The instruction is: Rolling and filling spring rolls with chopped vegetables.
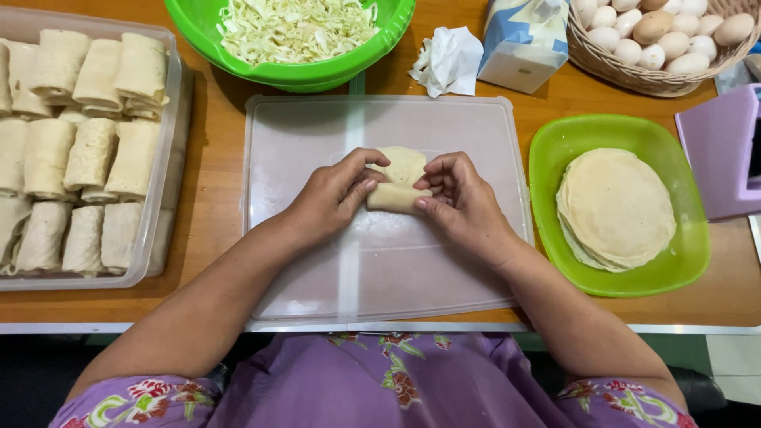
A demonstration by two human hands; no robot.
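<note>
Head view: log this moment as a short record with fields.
left hand: fingers on the wrapper's left end
right hand: fingers on the wrapper's right end
wrapper: half rolled, on the clear plastic board
green plate: stack of flat wrappers
green bowl: shredded cabbage
clear tray: finished rolls
basket: eggs

Bright, even overhead light; sharp focus throughout. Soft short shadows fall toward the person under both forearms on the translucent plastic lid [380, 261]. Mild glare left of the lid on the clear container rim [162, 158]. Slight wide-angle bowing at frame edges
</note>
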